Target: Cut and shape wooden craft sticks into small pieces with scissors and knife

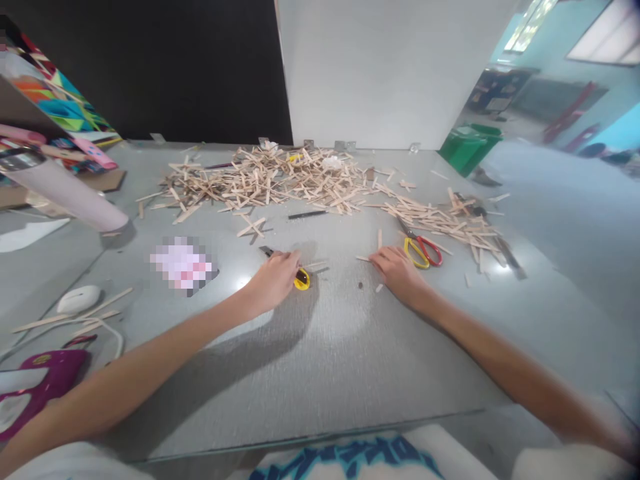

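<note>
My left hand (276, 275) is closed over the table, and a thin wooden stick (318, 264) sticks out to the right from its fingertips. Under that hand lies a utility knife (302, 279) with a yellow and black handle; its blade end shows past the knuckles and its middle is hidden. My right hand (395, 268) pinches another short wooden stick (363, 258), whose tip points left. Just beyond the right hand are scissors (423, 252) with one yellow and one red handle loop. A small wooden piece (379, 238) lies near its fingers.
A heap of wooden sticks (270, 180) spreads along the back of the grey table (340, 373), trailing right. At left are a pink bottle (70, 193), a white mouse (79, 299), a magenta device (50, 383) and a blurred-out item (181, 263). A green bin (471, 148) stands beyond.
</note>
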